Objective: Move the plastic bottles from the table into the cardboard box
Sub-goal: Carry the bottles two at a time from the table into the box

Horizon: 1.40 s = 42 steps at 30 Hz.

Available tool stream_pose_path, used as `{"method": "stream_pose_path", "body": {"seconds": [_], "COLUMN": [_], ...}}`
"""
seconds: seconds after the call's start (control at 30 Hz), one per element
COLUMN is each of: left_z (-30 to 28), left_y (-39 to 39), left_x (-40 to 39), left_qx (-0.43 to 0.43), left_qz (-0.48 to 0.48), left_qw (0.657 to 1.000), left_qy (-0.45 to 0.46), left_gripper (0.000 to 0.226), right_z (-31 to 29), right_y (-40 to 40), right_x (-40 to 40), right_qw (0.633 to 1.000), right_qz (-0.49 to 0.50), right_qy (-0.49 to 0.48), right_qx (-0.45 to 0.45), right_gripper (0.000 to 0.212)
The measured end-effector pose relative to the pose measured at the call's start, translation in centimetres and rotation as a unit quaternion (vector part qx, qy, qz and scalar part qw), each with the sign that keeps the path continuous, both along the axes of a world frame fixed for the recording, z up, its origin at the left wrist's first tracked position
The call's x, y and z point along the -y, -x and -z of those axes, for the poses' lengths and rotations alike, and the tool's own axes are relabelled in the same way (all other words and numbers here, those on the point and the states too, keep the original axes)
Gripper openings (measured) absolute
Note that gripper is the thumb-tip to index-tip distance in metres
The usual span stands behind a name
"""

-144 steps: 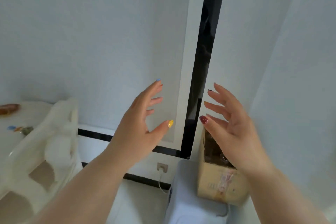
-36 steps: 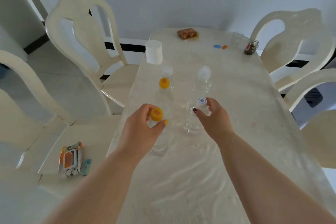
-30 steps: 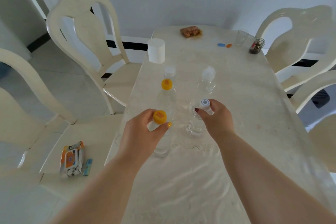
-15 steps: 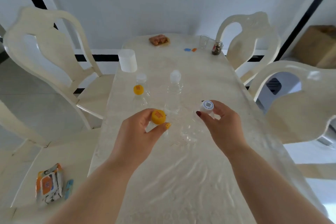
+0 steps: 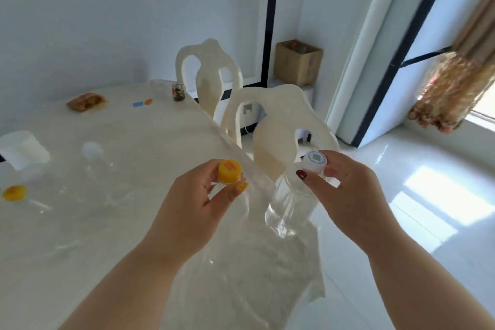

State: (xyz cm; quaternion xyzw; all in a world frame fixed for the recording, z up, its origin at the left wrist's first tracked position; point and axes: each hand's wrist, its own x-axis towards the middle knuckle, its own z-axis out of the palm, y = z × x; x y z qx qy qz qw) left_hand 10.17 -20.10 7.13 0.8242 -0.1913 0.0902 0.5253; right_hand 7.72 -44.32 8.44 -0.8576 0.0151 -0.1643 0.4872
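Clear bottle (image 5: 290,202), white cap; second bottle (image 5: 229,172) yellow-capped.

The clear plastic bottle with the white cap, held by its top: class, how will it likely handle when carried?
The clear plastic bottle with the white cap looks empty, so probably light. Pinched only at the cap by the right hand, it may swing. Its thin walls would likely dent if squeezed.

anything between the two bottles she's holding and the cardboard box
Yes. Two cream high-backed chairs, one near and one farther, stand between the held clear plastic bottles, yellow-capped and white-capped, and the open brown cardboard box by the far wall.
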Motion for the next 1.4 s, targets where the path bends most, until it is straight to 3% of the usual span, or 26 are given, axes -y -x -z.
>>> {"method": "stream_pose_path", "body": {"seconds": [0.2, 0.37, 0.5, 0.63, 1.0, 1.4], "left_z": [-0.6, -1.0, -2.3, -3.2, -2.4, -4.0], "left_y": [0.0, -0.4, -2.1, -5.9, -24.7, -48.7], "left_x": [15.9, 29.5, 38.3, 45.3, 59.0, 67.6], "left_qx": [0.031, 0.025, 0.024, 0.033, 0.029, 0.027], "left_qz": [0.032, 0.027, 0.035, 0.046, 0.037, -0.04], "left_qw": [0.999, 0.999, 0.999, 0.998, 0.999, 0.999], "left_qy": [-0.014, 0.024, 0.034, 0.018, 0.001, -0.007], "left_gripper": [0.032, 0.03, 0.039, 0.026, 0.04, 0.027], "right_z": [-0.8, -1.8, -3.3, -4.1, -4.4, -5.0], "right_y": [3.2, 3.9, 2.5, -1.0, -20.9, -49.0], "right_x": [16.1, 29.2, 37.8, 44.6, 58.7, 67.7], "right_qw": [0.998, 0.997, 0.995, 0.993, 0.991, 0.996], "right_qz": [0.054, 0.064, 0.073, 0.083, 0.063, -0.023], "right_qy": [0.024, 0.052, 0.063, 0.079, 0.115, 0.086], "right_qx": [-0.003, 0.002, 0.0, 0.011, 0.024, 0.028], "right_gripper": [0.02, 0.024, 0.017, 0.017, 0.013, 0.02]}}
